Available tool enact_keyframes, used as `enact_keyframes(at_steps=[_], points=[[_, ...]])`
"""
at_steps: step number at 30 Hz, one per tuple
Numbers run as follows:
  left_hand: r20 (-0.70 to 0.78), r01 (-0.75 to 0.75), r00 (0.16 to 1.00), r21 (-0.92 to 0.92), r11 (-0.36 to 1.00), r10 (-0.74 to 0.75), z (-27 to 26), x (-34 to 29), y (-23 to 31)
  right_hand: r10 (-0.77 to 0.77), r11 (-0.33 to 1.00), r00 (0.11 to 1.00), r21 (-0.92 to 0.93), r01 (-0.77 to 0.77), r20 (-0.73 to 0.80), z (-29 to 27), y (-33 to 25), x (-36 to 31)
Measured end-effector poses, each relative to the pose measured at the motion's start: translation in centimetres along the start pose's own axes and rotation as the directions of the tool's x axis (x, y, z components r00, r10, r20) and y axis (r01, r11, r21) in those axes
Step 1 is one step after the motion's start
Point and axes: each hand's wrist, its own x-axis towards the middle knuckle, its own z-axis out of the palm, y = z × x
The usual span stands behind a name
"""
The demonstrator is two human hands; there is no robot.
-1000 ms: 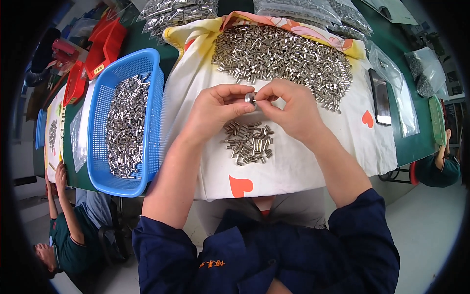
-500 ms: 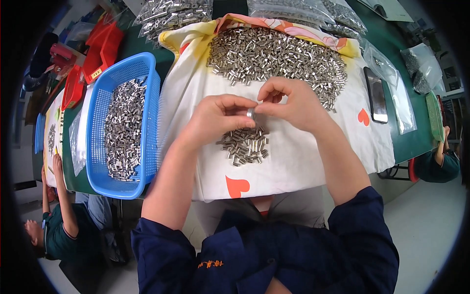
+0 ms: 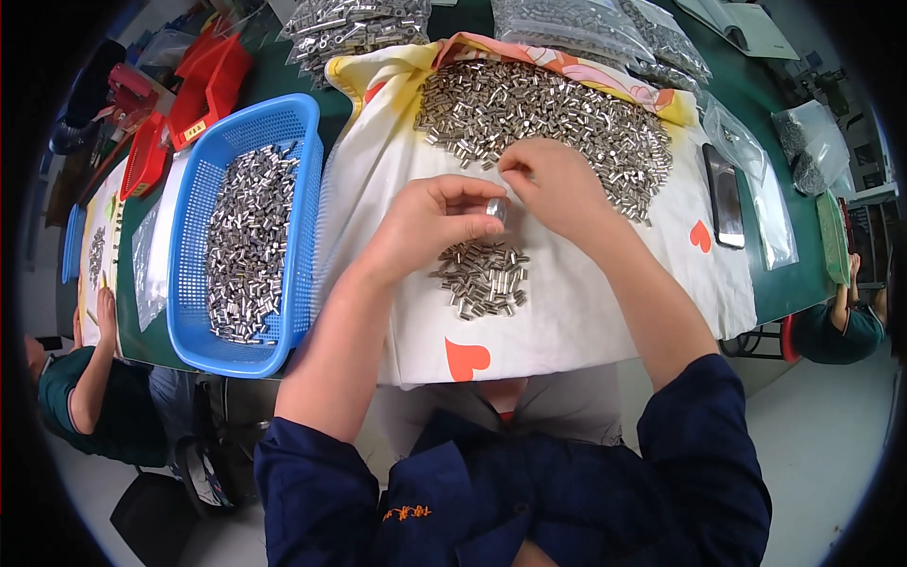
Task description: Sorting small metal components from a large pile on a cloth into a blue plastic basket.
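Held piece [image 3: 496,210]: silver. Near pile [image 3: 480,283], far pile [image 3: 567,123]: silver-grey metal. Cloth [image 3: 586,321]: white, red hearts [image 3: 467,359], yellow and pink-orange far edge. Left basket [image 3: 194,246]: blue, perforated lattice walls. Basket pieces [image 3: 250,236]: silver-grey. Far-left bins [image 3: 203,92]: red. Tabletop [image 3: 789,283]: dark green. Shirt [image 3: 586,501]: navy, orange stitching [image 3: 408,513]. Phone [image 3: 726,198]: black. Trousers [image 3: 593,397]: grey. Right tray [image 3: 831,236]: pale green.

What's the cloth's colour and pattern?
White cloth with red hearts, yellow and pink toward its far edge; seen in the head view.
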Motion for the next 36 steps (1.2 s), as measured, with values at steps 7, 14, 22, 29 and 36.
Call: enact_keyframes(at_steps=[7, 14, 22, 29, 36], points=[[-0.085, -0.055, 0.995, -0.093, 0.994, 0.047, -0.7, 0.2, -0.2, 0.100, 0.821, 0.994, 0.560, -0.110, 0.048, -1.8, -1.8, -2.1], [-0.087, -0.052, 0.995, -0.091, 0.994, 0.044, -0.6, 0.3, -0.4, 0.065, 0.861, 0.997, 0.503, -0.078, 0.044, -1.7, -2.1, -2.3], [-0.138, -0.044, 0.990, -0.024, 0.999, 0.040, -0.1, 0.0, -0.2, -0.143, 0.968, 0.970, 0.177, 0.179, -0.197, -0.3, -2.4, -2.7], [-0.094, -0.046, 0.994, -0.002, 0.999, 0.045, 0.1, 0.1, -0.1, 0.076, 0.826, 0.989, 0.547, -0.134, 0.128, -1.9, -1.4, -2.4], [0.005, 0.049, 0.999, 0.089, 0.995, -0.050, 0.6, -0.1, 0.2, 0.207, 0.855, 0.976, 0.471, -0.217, 0.074, -2.1, 0.6, -0.9]])
